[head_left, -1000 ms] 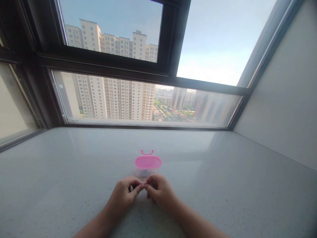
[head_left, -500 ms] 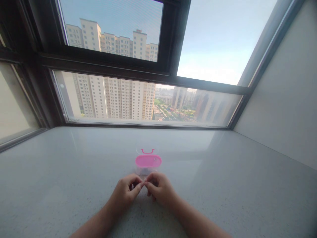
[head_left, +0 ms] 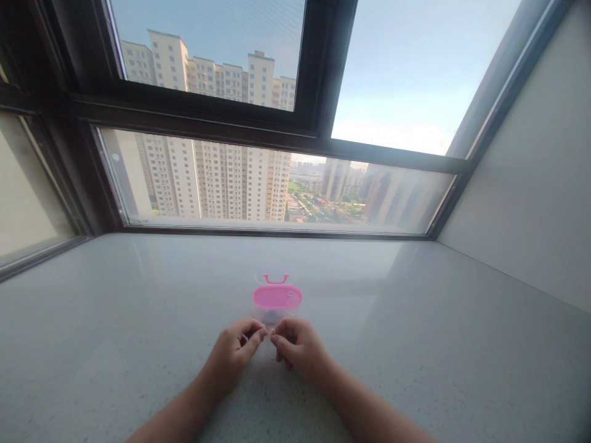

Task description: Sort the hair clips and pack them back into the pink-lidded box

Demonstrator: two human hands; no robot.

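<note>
My left hand point(head_left: 237, 351) is closed in a pinch, thumb against forefinger. Facing it, my right hand point(head_left: 298, 344) pinches in the same way, with a narrow gap between the two sets of fingertips. Something tiny and pale seems to be at the fingertips, too small to name. Just beyond them stands a clear container with a pink oval lid point(head_left: 277, 297); the hands partly cover its lower front. Behind the lid lies a pink U-shaped handle point(head_left: 276, 280).
The pale speckled sill point(head_left: 115, 344) spreads around my arms. At its far edge is a dark-framed window point(head_left: 277, 231), with tall buildings outside. A white wall point(head_left: 526, 184) rises on the right.
My fingertips, which met half a second ago, are now slightly apart. Both hands stay pinched. The container has not moved on the sill; the view has shifted slightly.
</note>
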